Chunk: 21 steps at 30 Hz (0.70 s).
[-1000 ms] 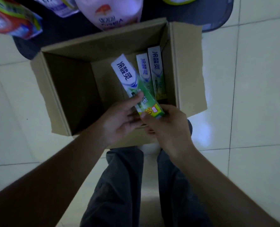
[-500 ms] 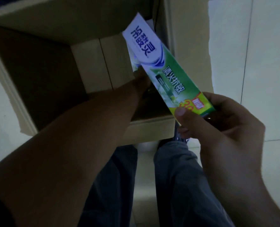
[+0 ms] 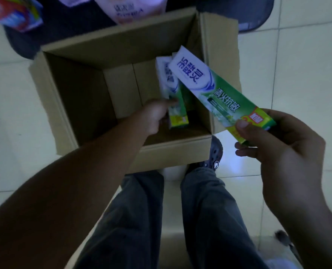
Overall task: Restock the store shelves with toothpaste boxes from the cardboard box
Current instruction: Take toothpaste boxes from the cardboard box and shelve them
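Observation:
An open cardboard box (image 3: 79, 98) stands on the tiled floor in front of my legs. My right hand (image 3: 281, 152) pinches the yellow end of a white and green toothpaste box (image 3: 215, 90), held tilted above the carton's right wall. My left hand (image 3: 157, 113) reaches down inside the carton and grips a second toothpaste box (image 3: 173, 94) by its lower half. A third toothpaste box shows only as a sliver behind these two.
Colourful product packs (image 3: 15, 14) and a pink bag (image 3: 134, 10) lie on a dark base (image 3: 68, 22) beyond the carton. My legs (image 3: 161, 220) and a grey clog (image 3: 215, 154) are just below it. Pale floor tiles (image 3: 297, 65) surround everything.
My right hand has carried its toothpaste box to the right, out over the carton's side. My left hand has let go of it, reached into the carton and gripped another box.

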### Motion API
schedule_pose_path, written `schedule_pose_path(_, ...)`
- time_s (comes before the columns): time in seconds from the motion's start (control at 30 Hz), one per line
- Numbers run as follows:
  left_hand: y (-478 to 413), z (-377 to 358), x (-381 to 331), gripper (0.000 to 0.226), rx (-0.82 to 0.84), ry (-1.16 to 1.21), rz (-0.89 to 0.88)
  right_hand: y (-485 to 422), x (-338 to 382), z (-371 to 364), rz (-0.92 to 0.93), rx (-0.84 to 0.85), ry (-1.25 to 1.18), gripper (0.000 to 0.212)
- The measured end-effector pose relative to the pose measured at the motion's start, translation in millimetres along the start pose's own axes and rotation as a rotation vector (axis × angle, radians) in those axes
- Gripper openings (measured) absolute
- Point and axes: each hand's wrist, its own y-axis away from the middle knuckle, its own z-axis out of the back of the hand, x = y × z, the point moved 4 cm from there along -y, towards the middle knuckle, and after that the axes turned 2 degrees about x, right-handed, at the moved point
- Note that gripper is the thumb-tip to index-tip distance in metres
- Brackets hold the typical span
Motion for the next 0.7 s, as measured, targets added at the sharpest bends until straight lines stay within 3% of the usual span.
schedule_pose_path(0.17, 161.9, 54.3, -11.8, 0.018, 0.07, 0.16, -0.069, 51.6, 69.1, -0.1, -0.045, 0.034, -0.121, 0.022)
schedule_pose_path(0.3, 306.8, 61.3, -43.5, 0.045, 0.21, 0.183, -0.209, 115.5, 140.5, -19.8, -0.112, 0.178, -0.192, 0.046)
schedule_pose_path(0.43, 428.8, 58.8, -82.2, 0.048, 0.31, 0.206, -0.373, 182.8, 224.4, -37.0, -0.089, 0.387, -0.275, 0.032)
schedule_pose_path(0.57, 533.2, 64.4, -113.1, 0.035, 0.324, 0.251, -0.533, 242.3, 321.4, -42.5, 0.067, 0.571, -0.267, 0.032)
schedule_pose_path(0.7, 612.5, 72.5, -138.3, 0.064, 0.273, 0.246, -0.655, 294.8, 408.2, -41.8, 0.324, 0.635, -0.114, 0.035)
